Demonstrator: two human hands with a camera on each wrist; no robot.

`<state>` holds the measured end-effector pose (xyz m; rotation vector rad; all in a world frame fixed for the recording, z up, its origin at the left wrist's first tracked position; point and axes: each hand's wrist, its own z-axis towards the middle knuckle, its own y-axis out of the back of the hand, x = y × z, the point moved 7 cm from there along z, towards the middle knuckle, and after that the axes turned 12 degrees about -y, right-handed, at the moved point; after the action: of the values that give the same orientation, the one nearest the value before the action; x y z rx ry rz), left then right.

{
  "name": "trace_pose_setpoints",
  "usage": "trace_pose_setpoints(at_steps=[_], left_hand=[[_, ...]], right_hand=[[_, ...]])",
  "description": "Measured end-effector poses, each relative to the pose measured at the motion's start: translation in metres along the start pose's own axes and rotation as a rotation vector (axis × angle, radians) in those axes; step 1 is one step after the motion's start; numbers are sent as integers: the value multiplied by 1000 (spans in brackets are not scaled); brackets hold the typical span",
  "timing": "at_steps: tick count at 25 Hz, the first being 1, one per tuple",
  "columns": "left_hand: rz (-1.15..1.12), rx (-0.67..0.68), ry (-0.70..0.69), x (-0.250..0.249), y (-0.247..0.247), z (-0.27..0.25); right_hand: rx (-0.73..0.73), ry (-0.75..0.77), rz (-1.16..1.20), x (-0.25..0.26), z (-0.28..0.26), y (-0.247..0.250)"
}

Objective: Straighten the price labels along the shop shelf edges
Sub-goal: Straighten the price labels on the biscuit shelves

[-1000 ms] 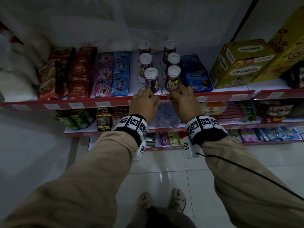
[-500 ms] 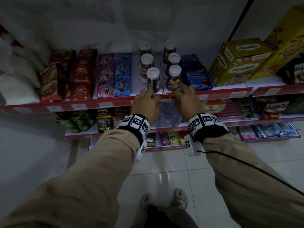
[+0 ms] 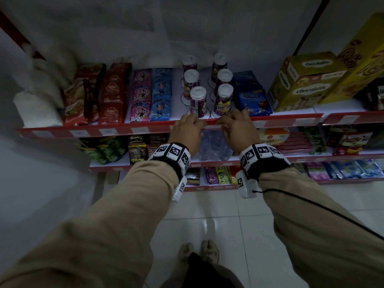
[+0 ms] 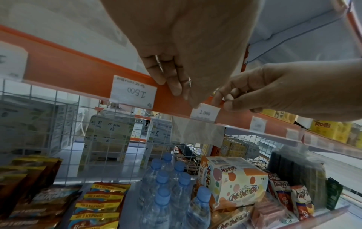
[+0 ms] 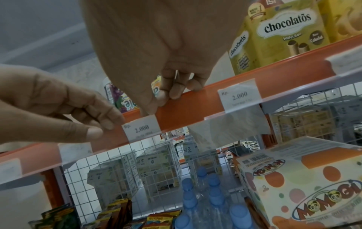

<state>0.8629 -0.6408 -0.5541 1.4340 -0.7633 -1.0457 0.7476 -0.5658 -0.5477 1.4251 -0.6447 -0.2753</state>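
At top shelf edge (image 3: 116, 129): left hand (image 3: 186, 129) and right hand (image 3: 236, 126) pinched 2.000 price label (image 5: 142, 127) between curled fingers (image 4: 172, 83); label seated in orange rail, below cups (image 3: 198, 100).

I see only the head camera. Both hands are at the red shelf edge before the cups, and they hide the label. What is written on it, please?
Observer: The wrist cameras show that the label reads Rp. 2.000.
Operator: How do the hands hold it?
Observer: The left hand has its thumb and a finger at the label's left end. The right hand pinches at its upper right corner.
Operator: Is any neighbour label wrong?
Observer: The handwritten label to its left, 1.500, sits upside down.
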Motion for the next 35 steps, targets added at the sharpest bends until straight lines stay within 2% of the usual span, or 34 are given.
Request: trace_pose_setpoints(at_steps=[6, 10, 18, 23, 29, 35], left_hand=[[107, -15, -13, -3, 7, -6], [143, -16, 52, 3, 7, -19], [251, 37, 57, 55, 16, -58], [205, 42, 16, 82, 21, -69], [150, 11, -39, 90, 20, -67], [92, -5, -70, 92, 16, -68]], right_hand=[[14, 26, 23, 3, -3, 6], [-34, 42, 82, 17, -8, 4], [-2, 80, 35, 74, -6, -15], [-24, 87, 45, 103, -9, -25], [-64, 76, 91, 120, -13, -31], [-115, 93, -52, 128, -12, -40]])
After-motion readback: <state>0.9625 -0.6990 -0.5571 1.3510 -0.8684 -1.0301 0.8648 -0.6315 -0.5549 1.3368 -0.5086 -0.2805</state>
